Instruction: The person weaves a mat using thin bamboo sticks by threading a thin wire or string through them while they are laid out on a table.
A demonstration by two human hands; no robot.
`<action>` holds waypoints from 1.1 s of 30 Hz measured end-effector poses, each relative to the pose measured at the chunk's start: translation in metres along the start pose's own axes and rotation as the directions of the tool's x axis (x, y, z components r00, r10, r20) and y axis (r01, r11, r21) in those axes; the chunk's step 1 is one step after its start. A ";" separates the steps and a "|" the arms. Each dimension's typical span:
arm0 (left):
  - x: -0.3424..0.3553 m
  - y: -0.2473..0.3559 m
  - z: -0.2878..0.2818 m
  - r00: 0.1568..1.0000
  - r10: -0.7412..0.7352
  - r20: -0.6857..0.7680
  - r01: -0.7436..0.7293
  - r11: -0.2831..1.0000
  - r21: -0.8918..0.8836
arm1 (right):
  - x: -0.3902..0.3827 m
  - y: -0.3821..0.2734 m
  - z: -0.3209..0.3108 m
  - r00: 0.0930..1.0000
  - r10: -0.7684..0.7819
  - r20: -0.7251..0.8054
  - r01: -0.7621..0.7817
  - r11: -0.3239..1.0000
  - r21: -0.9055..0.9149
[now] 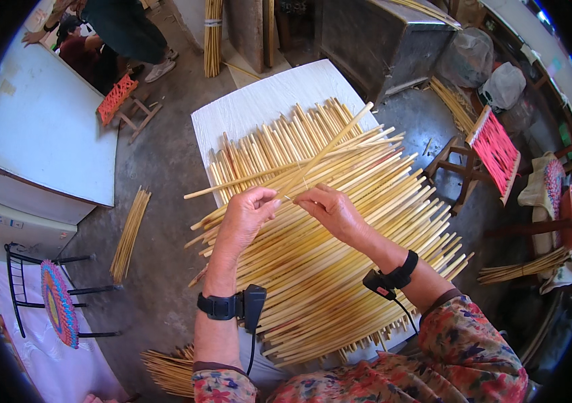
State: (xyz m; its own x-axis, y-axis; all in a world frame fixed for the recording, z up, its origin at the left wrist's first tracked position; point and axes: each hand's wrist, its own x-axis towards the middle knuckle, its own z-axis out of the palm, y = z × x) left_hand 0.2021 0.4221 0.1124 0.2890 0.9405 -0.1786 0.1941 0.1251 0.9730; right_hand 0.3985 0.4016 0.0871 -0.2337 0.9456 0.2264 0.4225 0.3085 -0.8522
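Observation:
A large layered pile of thin peeled wooden sticks (pixel 339 269) lies across a white board (pixel 232 121) in front of me. At its far side, a few longer sticks (pixel 329 149) cross one another at a slant on top. Between my hands runs a thin pale string (pixel 288 197), which seems to reach up to that crossing. My left hand (pixel 251 211) pinches the string between thumb and fingers. Close by on its right, my right hand (pixel 331 211) pinches it too. Both hands are just above the pile. Black straps with small devices circle both wrists.
Stick bundles lie on the floor at left (pixel 130 234) and lower left (pixel 168 371). A pink-webbed folding stool (pixel 494 154) stands right, a dark cabinet (pixel 366 47) behind. Two people are at upper left near an orange-webbed stool (pixel 116 99). A black chair (pixel 61 295) stands lower left.

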 end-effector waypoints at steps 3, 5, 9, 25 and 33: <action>-0.002 0.005 0.001 1.000 -0.001 0.009 0.000 0.998 0.060 | -0.005 -0.004 -0.002 0.997 -0.052 -0.056 0.044 0.990 -0.136; -0.002 0.007 0.000 1.000 0.010 -0.016 -0.009 0.996 0.089 | -0.007 -0.007 -0.003 0.995 -0.069 -0.077 0.054 0.983 -0.177; -0.002 0.002 0.005 0.990 0.125 -0.059 -0.111 0.974 0.199 | -0.009 -0.017 -0.002 0.994 -0.053 -0.091 0.022 0.949 -0.315; 0.003 -0.002 0.019 0.925 0.365 -0.101 -0.269 0.821 0.503 | -0.003 -0.007 0.008 0.949 0.311 0.044 -0.312 0.914 0.260; 0.001 0.000 0.024 0.930 0.361 -0.067 -0.280 0.816 0.506 | 0.001 -0.007 0.012 0.920 0.385 0.073 -0.385 0.854 0.349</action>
State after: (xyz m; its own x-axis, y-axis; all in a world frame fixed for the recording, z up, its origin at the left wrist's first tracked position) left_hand 0.2250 0.4157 0.1089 0.2759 0.9412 0.1950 0.5514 -0.3211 0.7700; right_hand 0.3850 0.3991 0.0880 -0.1163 0.9812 -0.1541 0.1453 -0.1367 -0.9799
